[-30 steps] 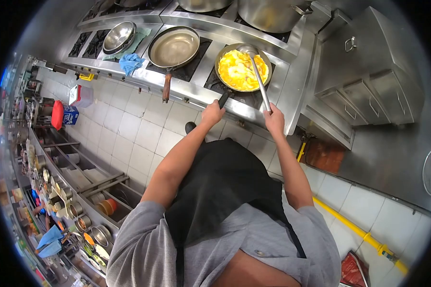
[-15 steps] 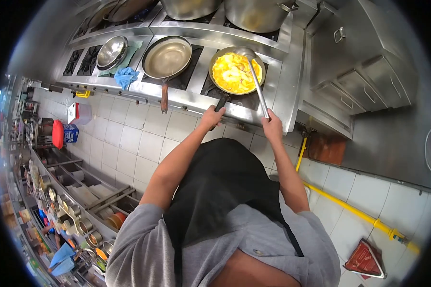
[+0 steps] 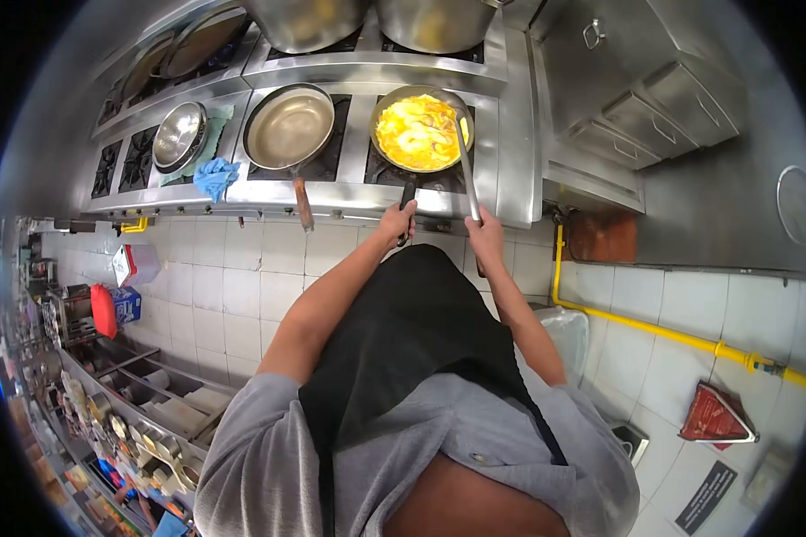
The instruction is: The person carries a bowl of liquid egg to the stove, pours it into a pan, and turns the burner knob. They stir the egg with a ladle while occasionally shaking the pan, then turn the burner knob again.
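Note:
My left hand point(image 3: 398, 223) is closed round the black handle of a frying pan point(image 3: 408, 164) on the stove's front right burner. In the pan lies a yellow, glossy egg mixture point(image 3: 416, 132) with darker bits in it. My right hand point(image 3: 486, 237) grips the long metal handle of a ladle point(image 3: 468, 174). The ladle's head is at the right side of the egg, partly hidden against the pan. To the left, an empty pan point(image 3: 291, 127) with a wooden handle rests on another burner.
Two large pots point(image 3: 430, 25) stand on the raised back burners. Metal bowls point(image 3: 180, 136) and a blue cloth point(image 3: 216, 178) are at the stove's left. A yellow pipe point(image 3: 654, 333) runs along the floor at right, near a red dustpan-like object point(image 3: 718, 414).
The view has turned and shifted, so the stove appears further left. The ladle's head has moved slightly within the pan, and its handle stands more upright. Both hands keep their grips.

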A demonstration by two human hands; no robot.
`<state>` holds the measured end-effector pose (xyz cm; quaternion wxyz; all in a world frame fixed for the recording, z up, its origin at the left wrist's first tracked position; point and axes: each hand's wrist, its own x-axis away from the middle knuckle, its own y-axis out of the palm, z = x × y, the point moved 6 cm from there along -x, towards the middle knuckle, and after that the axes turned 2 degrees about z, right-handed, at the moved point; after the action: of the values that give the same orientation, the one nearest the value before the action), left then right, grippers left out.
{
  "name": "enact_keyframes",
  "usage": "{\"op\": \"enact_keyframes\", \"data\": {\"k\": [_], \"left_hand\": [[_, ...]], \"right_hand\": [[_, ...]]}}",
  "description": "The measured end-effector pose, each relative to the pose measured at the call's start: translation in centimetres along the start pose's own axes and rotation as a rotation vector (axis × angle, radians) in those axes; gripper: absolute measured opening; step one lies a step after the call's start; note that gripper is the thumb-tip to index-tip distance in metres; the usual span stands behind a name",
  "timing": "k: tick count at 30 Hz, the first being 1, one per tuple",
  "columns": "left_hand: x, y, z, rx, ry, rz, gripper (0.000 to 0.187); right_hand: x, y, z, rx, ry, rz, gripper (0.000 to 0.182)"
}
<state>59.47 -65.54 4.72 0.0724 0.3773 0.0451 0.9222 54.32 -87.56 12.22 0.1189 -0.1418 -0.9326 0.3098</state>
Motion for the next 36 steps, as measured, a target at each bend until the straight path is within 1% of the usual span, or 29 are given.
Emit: {"op": "enact_keyframes", "data": {"k": [2,3,5,7,9,10,12,13,15,16,18,20,21,22,23,24,25,26,27,28,31,32,34,36], "left_hand": [[0.0,0.1,-0.2,-0.020,-0.006,0.008,0.034],[0.0,0.2,-0.1,-0.005,-0.006,0.002,0.033],[0.1,0.2,-0.1,0.008,-0.013,-0.012,0.033],[0.1,0.3,0.0,0.008,-0.001,-0.014,0.033],[0.1,0.3,-0.1,0.026,-0.016,-0.031,0.033],[0.1,0.3,-0.2,0.042,-0.024,-0.043,0.033],[-0.2,0.3,-0.3,0.049,-0.028,-0.047,0.033],[-0.3,0.2,-0.4,0.057,-0.029,-0.045,0.033],[-0.3,0.2,-0.4,0.037,-0.025,-0.047,0.034],[-0.5,0.1,-0.4,0.018,-0.016,-0.044,0.034],[-0.8,0.1,-0.7,0.037,-0.009,-0.054,0.035],[-0.7,0.2,-0.7,0.033,0.022,-0.035,0.036],[-0.5,0.2,-0.7,0.052,0.011,-0.034,0.036],[-0.4,0.2,-0.5,0.037,0.051,-0.030,0.036],[-0.5,0.2,-0.6,0.018,0.089,-0.029,0.036],[-1.1,0.2,-1.0,0.020,0.101,-0.015,0.036],[-1.0,0.4,-1.0,0.029,0.093,-0.019,0.036],[-0.4,0.4,-0.4,0.006,0.086,0.005,0.036],[0.0,0.4,-0.1,-0.014,0.081,0.029,0.036],[0.1,0.4,-0.1,-0.025,0.091,0.041,0.036],[0.0,0.4,-0.1,-0.026,0.087,0.072,0.037],[-0.1,0.4,-0.1,-0.021,0.091,0.075,0.037],[-0.4,0.5,-0.4,0.013,0.079,0.066,0.038],[-0.8,0.6,-0.6,0.023,0.085,0.074,0.038]], "right_hand": [[0.4,1.5,1.3,-0.110,0.061,0.018,0.025],[1.0,2.1,1.4,-0.108,0.068,0.025,0.025],[2.5,3.5,1.1,-0.232,0.077,-0.023,0.024],[2.4,4.2,1.7,-0.224,0.090,0.003,0.023],[2.1,3.5,1.0,-0.112,-0.177,0.228,0.025],[1.7,3.4,0.7,-0.108,-0.172,0.230,0.025],[0.5,2.9,-0.1,-0.191,0.014,0.095,0.027],[0.4,1.9,-1.7,-0.186,0.019,0.099,0.027],[0.9,2.3,-3.0,-0.399,0.318,-0.148,0.028],[0.9,2.2,-2.8,-0.391,0.324,-0.148,0.028],[0.3,-0.1,-3.1,-0.010,0.072,-0.050,0.043],[-0.5,-4.2,-4.2,0.307,-0.146,0.052,0.039],[-0.8,-7.1,-6.5,0.392,-0.120,-0.042,0.039],[-1.1,-10.3,-9.2,0.476,-0.092,-0.136,0.039],[-2.1,-13.1,-10.4,0.540,-0.164,-0.172,0.036],[-2.1,-15.4,-13.6,0.606,-0.121,-0.245,0.035],[-2.9,-17.1,-15.3,0.719,-0.222,-0.307,0.034],[-4.1,-18.5,-16.0,0.878,-0.162,-0.310,0.035],[-4.5,-19.1,-18.4,0.977,-0.277,-0.343,0.035],[-5.0,-19.2,-20.5,1.089,-0.244,-0.397,0.037],[-6.8,-18.5,-24.2,1.224,-0.340,-0.500,0.037],[-7.3,-18.0,-25.4,1.227,-0.346,-0.498,0.037],[-7.9,-16.5,-26.7,1.358,-0.360,-0.574,0.038],[-8.8,-15.4,-26.6,1.386,-0.379,-0.579,0.039]]}}
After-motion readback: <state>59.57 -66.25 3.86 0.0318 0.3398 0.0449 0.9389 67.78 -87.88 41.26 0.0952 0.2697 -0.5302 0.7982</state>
